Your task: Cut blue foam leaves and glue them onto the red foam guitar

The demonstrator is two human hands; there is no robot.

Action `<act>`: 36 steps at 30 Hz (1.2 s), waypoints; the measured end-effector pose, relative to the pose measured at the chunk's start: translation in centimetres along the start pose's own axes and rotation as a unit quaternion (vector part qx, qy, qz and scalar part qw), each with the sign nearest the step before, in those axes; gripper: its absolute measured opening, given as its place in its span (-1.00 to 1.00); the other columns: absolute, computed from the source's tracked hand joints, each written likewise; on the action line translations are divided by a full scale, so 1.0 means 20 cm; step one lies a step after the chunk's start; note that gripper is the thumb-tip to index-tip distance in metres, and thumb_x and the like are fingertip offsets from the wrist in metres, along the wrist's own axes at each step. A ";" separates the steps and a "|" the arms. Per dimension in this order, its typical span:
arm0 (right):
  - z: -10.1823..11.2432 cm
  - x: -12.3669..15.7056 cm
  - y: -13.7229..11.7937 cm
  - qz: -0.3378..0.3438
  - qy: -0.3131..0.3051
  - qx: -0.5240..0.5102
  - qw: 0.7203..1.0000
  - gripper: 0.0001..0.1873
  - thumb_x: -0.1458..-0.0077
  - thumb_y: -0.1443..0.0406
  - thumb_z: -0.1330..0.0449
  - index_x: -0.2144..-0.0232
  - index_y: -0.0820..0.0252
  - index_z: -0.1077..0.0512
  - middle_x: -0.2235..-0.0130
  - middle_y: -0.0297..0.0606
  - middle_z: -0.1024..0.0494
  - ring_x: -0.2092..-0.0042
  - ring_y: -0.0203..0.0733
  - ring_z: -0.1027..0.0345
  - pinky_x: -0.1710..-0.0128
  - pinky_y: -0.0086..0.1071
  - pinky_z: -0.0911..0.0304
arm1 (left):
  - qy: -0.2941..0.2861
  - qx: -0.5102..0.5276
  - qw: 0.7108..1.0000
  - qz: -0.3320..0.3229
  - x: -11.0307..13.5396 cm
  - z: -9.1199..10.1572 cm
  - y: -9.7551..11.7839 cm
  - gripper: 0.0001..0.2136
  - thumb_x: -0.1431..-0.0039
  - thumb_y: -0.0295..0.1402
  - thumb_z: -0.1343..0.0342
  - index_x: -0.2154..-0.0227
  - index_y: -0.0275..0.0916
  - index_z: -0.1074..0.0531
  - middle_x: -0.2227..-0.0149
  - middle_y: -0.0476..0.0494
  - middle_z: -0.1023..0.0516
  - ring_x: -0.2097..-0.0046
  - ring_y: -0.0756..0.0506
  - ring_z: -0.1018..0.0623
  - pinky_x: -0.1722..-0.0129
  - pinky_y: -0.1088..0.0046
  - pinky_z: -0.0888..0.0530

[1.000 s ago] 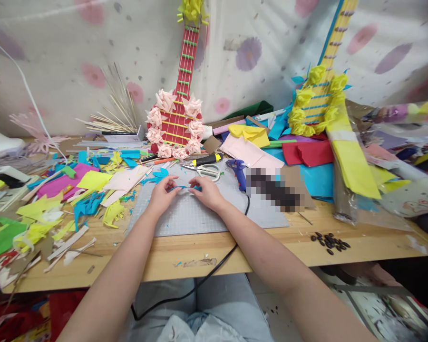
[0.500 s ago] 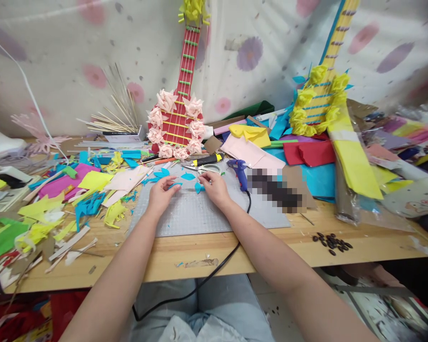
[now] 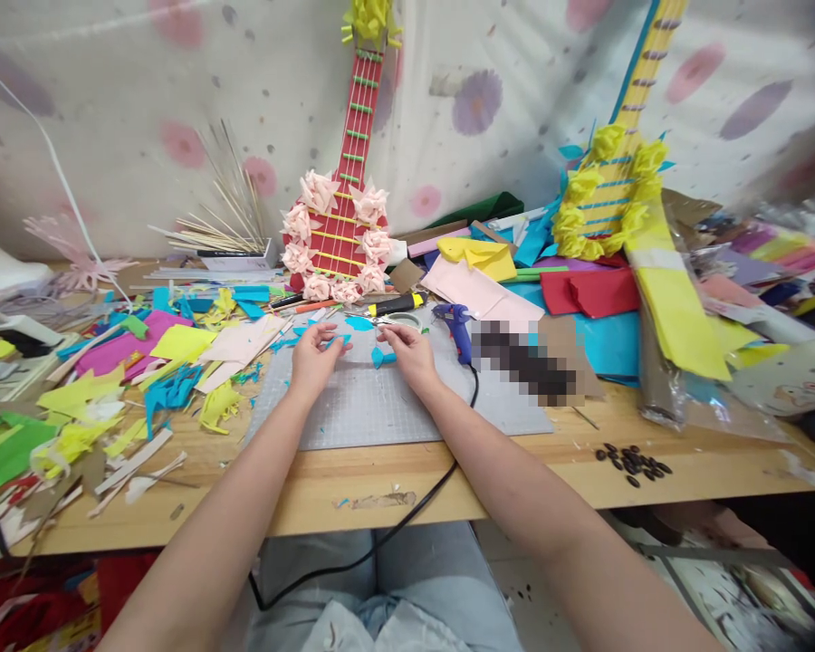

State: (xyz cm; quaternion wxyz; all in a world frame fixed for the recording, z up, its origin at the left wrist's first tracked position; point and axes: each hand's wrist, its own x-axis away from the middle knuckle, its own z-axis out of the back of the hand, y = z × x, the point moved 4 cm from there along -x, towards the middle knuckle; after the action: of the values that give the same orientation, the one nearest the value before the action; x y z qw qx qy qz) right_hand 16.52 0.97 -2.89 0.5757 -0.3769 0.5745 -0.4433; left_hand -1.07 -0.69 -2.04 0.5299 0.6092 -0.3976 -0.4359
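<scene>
Blue paper piece [image 3: 341, 340] at the fingertips of the left hand [image 3: 312, 362], above the grey cutting mat [image 3: 373, 417]. The left fingers are curled and appear to pinch it between thumb and forefinger. Opposite, the right hand [image 3: 411, 358] has its thumb and fingers drawn together; a second blue scrap [image 3: 384, 358] shows just under them, though whether it is gripped or lies on the mat cannot be told. A blue leaf shape [image 3: 359, 322] lies beyond the gap between the hands. The step in hand is judged to be fine fingertip work on small cut paper, the hands near each other but apart. The next move would seem to call for a light pinch and steady wrists, since thin paper probably creases readily. Beside the right hand rests a blue glue gun [image 3: 458, 330], ungrasped; the scissors [image 3: 418, 321], partly hidden by that hand, lie behind it.
</scene>
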 end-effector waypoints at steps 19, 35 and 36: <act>-0.04 0.07 -0.08 0.070 -0.157 0.429 0.887 -0.59 0.06 0.24 -0.23 0.11 0.24 -0.39 0.21 -0.14 -0.48 0.11 -0.07 -0.27 0.07 -0.21 -0.14 | 0.141 0.023 0.987 -0.076 0.06 0.04 -0.06 -0.79 0.08 -0.46 -0.10 0.32 -0.24 -0.28 0.32 -0.03 -0.33 0.36 0.04 -0.48 0.31 0.45 -0.49; -0.01 0.03 0.02 0.003 -0.040 0.237 0.971 -0.78 0.04 0.39 -0.09 0.27 0.20 -0.38 0.36 -0.29 -0.45 0.34 -0.25 -0.30 0.25 -0.35 -0.22 | 0.072 0.020 0.996 -0.047 0.07 0.00 -0.06 -0.74 0.14 -0.43 -0.17 0.32 -0.24 -0.29 0.38 0.01 -0.36 0.40 0.02 -0.54 0.44 0.53 -0.47; -0.01 0.02 0.03 0.000 -0.028 0.223 0.974 -0.80 0.04 0.39 -0.08 0.30 0.20 -0.39 0.36 -0.28 -0.45 0.34 -0.25 -0.30 0.25 -0.34 -0.23 | 0.068 0.023 0.996 -0.047 0.07 -0.01 -0.06 -0.74 0.14 -0.43 -0.17 0.32 -0.25 -0.29 0.39 0.01 -0.36 0.40 0.01 -0.54 0.44 0.52 -0.48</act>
State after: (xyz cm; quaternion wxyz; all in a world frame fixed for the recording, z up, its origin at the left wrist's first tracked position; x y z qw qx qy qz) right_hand 16.42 0.79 -3.55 0.6617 -0.2509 0.4445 -0.5492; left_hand -0.48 -1.93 -3.30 0.5207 0.6671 -0.3416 -0.4089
